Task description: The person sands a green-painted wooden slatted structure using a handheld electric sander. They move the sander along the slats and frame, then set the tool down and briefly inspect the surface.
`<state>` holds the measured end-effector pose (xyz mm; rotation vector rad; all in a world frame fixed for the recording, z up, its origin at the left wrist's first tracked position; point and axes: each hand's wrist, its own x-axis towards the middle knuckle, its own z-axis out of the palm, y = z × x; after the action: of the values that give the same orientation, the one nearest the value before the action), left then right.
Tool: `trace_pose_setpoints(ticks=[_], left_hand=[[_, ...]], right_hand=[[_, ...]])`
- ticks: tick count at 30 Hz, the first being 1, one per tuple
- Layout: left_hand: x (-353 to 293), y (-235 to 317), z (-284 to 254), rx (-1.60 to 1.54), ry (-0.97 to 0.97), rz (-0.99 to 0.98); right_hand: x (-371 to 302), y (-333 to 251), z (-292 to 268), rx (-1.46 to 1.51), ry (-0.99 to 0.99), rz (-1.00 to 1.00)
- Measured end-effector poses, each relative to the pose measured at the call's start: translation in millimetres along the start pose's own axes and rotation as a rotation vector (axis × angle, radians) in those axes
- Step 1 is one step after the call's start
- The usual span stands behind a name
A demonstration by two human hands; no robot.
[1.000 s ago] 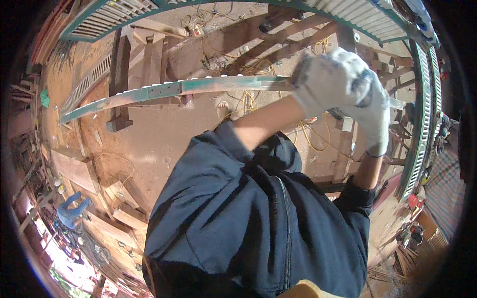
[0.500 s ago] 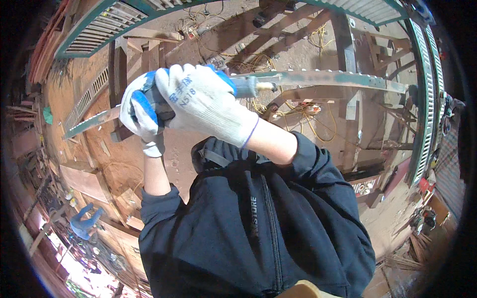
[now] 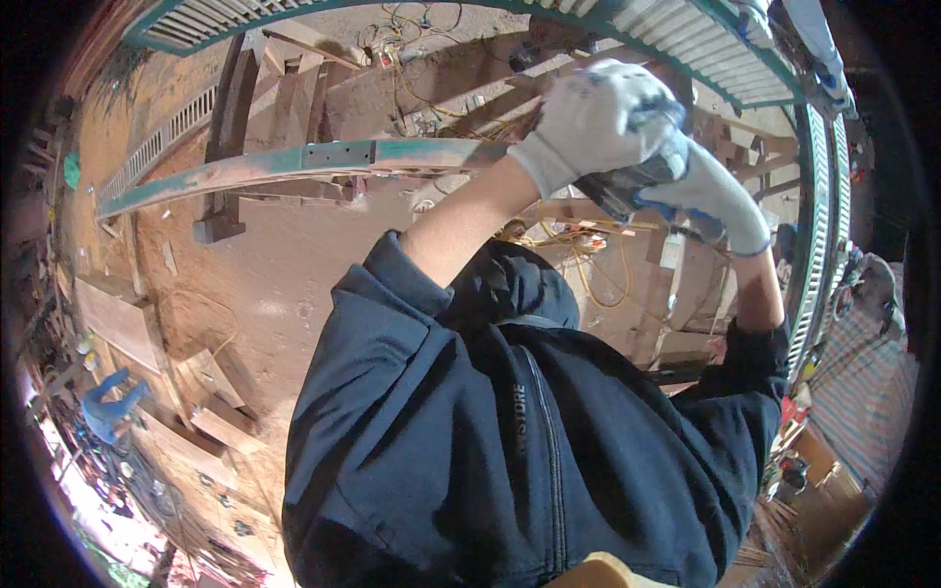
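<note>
Both of my hands wear white knit gloves with blue palms and are wrapped around a dark grey power tool (image 3: 608,198). Its exact kind is mostly hidden by the gloves. My left hand (image 3: 603,122) grips it from above, slightly blurred. On its right side, my right hand (image 3: 708,201) is closed around it. The tool is over the right part of a long, narrow wooden edge (image 3: 235,174) with worn green paint, which runs across in front of me. A dark metal plate (image 3: 338,154) is set into that edge. Whether the tool touches the edge is hidden.
Green-framed louvred shutters (image 3: 676,44) stand at the far side and at the right (image 3: 818,235). Yellow cords (image 3: 613,279) and timber lie on the ground beyond. Another person in blue (image 3: 108,407) is at the lower left. Cut boards (image 3: 225,426) lie at the left.
Both hands have moved right with the power tool along the green edge. More of its left part now shows, with the metal plate uncovered.
</note>
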<state>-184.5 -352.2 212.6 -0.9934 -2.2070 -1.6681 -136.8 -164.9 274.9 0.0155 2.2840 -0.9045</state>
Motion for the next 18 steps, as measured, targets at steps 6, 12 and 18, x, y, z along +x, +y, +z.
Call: trace_pose_setpoints(ticks=[6, 12, 18], left_hand=[[-54, -29, -103, 0.365, -0.396, -0.141], [-137, -70, -192, 0.865, -0.569, -0.276], [-160, -92, -186, 0.833, -0.481, -0.241]], right_hand=[[-29, 10, 33, 0.174, 0.315, 0.127], [-30, -2, 44, 0.234, 0.359, 0.154], [-32, -3, 61, 0.029, 0.483, 0.114]])
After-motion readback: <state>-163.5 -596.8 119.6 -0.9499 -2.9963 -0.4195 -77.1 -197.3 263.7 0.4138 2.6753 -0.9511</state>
